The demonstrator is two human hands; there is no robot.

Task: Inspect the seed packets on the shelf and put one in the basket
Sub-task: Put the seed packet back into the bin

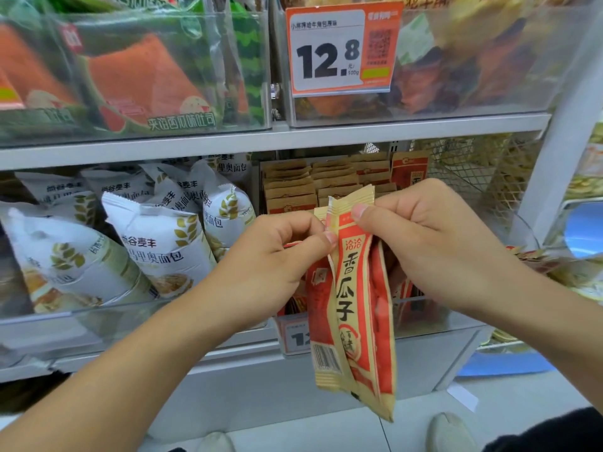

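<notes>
A tan and red seed packet (354, 308) hangs upright in front of the lower shelf, folded lengthwise with its barcode side at the left. My left hand (277, 256) pinches its upper left edge with thumb and fingers. My right hand (434, 243) pinches the top of the packet from the right, thumb on the front. Behind my hands, several more tan seed packets (313, 187) stand in rows in a clear bin. No basket shows in the head view.
White bread bags (156, 243) fill the clear bin to the left. The upper shelf holds clear bins of snacks with an orange price tag (342, 50) reading 12.8. A wire mesh divider (483, 168) stands at the right. My shoes (450, 432) are on the pale floor.
</notes>
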